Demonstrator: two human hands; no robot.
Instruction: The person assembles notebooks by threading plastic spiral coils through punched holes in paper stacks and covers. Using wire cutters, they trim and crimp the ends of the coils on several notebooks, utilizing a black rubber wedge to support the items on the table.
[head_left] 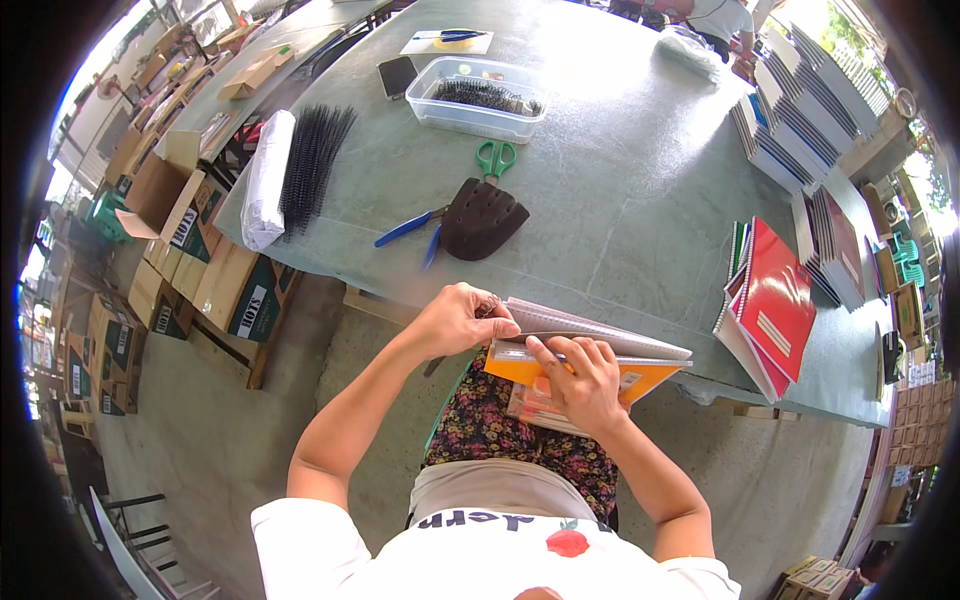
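Note:
Over my lap, at the table's near edge, my right hand grips a notebook with an orange cover, fingers bent over its top. Its pages stand partly apart, with a row of punched holes. My left hand is closed at the notebook's left end, thumb and fingers pinching a dark binding coil. How far the coil runs through the holes cannot be made out. More books with an orange-red cover rest on my lap below. Beyond my hands lie blue-handled pliers and green-handled scissors by a dark brown holder.
On the table are a clear plastic box of short black coils, long black coils, a white wrapped bundle and a phone. Red notebooks and tall book stacks stand right. Cartons sit left. Another person is far off.

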